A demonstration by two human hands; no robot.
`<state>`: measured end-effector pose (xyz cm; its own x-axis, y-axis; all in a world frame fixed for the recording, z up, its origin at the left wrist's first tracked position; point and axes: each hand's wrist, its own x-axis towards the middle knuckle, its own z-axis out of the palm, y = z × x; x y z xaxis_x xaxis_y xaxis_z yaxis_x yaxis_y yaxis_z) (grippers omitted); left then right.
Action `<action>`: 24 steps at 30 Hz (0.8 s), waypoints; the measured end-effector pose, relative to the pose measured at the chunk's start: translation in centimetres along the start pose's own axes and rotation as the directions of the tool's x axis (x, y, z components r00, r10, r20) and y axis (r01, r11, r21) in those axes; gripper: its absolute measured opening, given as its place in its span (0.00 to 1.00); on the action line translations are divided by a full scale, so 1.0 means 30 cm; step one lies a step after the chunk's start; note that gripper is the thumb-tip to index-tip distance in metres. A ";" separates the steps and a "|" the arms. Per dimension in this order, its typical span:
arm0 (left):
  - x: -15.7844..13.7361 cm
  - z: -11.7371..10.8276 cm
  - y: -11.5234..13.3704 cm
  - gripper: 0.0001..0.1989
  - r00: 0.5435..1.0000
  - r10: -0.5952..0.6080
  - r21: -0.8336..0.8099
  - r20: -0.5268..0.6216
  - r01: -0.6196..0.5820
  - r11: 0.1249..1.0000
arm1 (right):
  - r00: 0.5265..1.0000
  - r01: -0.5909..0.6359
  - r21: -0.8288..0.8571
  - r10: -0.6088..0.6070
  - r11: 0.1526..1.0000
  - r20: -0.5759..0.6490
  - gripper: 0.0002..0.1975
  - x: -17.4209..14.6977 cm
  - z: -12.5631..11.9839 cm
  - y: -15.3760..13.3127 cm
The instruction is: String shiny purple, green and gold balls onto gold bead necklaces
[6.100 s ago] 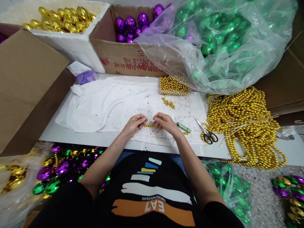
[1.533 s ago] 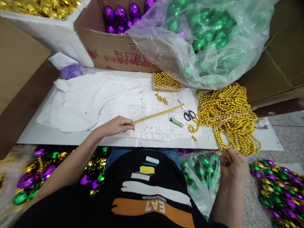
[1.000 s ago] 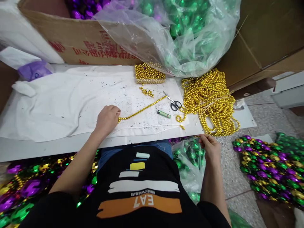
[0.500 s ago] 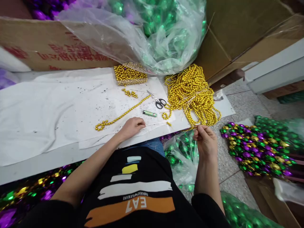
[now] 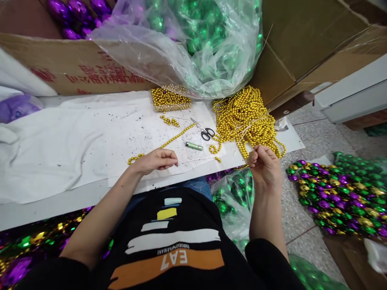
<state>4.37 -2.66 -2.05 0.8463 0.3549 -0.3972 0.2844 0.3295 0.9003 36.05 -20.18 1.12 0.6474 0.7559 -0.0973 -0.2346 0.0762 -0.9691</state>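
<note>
My left hand point(image 5: 160, 160) is closed in a pinch above the white cloth, with a fine pale thread point(image 5: 196, 161) running rightward from its fingertips. My right hand point(image 5: 266, 166) is closed too, thumb against fingers, at the near edge of the gold bead strands point(image 5: 242, 117); what it grips is too small to make out. A short gold bead string point(image 5: 177, 136) lies partly behind my left hand, its looped end beside the wrist. Between the hands and farther back lie black-handled scissors point(image 5: 206, 133) and a green lighter point(image 5: 194, 146).
A clear box of loose gold beads point(image 5: 171, 100) stands behind the scissors. Above it bulges a plastic bag of green beads point(image 5: 211, 52), beside cardboard boxes point(image 5: 90, 68). Mixed-colour bead strands point(image 5: 338, 193) are at the right. The white cloth point(image 5: 90, 137) has dark specks.
My left hand has shifted left, over part of the gold bead string. My right hand has moved slightly right and up, staying closed. The whole view has shifted a little.
</note>
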 end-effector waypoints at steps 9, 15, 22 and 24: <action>0.049 -0.016 0.064 0.14 0.898 0.296 -0.138 -0.325 -0.354 0.925 | 0.860 0.019 0.139 -0.087 0.990 0.503 0.10 -0.006 0.341 -0.268; 0.172 0.127 0.152 0.15 0.844 0.452 -0.303 -0.288 -0.528 0.793 | 0.552 -0.080 0.133 -0.067 0.988 0.831 0.07 0.003 0.711 -0.336; 0.096 0.111 0.096 0.16 0.926 0.373 -0.477 -0.052 -0.351 0.806 | 0.693 0.106 0.006 -0.078 0.994 0.717 0.15 0.189 0.725 -0.335; 0.063 0.075 0.064 0.16 0.940 0.330 -0.493 -0.089 -0.329 0.805 | 0.778 0.170 -0.034 -0.113 0.985 0.618 0.13 0.246 0.612 -0.331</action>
<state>7.51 -3.32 -0.67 0.8493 0.5198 -0.0918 -0.2718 0.5797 0.7682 29.85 -3.41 14.20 0.0818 0.9814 0.1738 -0.0962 0.1813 -0.9787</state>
